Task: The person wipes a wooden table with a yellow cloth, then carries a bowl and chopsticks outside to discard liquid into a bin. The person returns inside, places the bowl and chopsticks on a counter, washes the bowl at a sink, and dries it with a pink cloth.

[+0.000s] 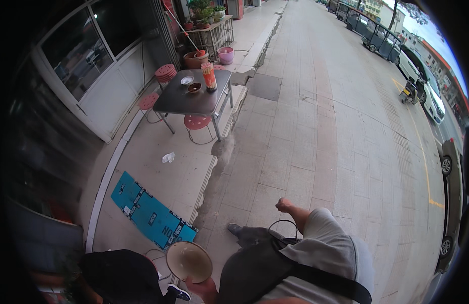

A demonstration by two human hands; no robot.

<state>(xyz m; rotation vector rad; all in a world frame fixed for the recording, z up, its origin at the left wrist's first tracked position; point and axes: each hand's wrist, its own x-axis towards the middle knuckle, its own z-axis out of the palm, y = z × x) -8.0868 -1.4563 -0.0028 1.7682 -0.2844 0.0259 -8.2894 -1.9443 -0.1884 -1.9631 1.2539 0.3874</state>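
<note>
My left hand (204, 290), low in the picture, is closed on the rim of a shallow beige bowl (188, 262). The bowl is tipped so its inside shows, and I see no food in it. Further right, my right hand (283, 204) reaches forward from a short grey sleeve. It looks curled into a fist, with nothing visible in it. A thin dark loop (282, 221) arches just below that forearm, apart from the fingers. Beyond the bowl, a bright blue panel (152, 213) with dark lettering lies low over the pavement.
A dark square table (168, 99) at the upper left carries a brown bowl (194, 88), a white dish (186, 80) and a red-orange chopstick holder (208, 78). Red stools (197, 121) stand around it. Crumpled tissue (168, 157) lies on the paving. A person in black (120, 276) is at lower left.
</note>
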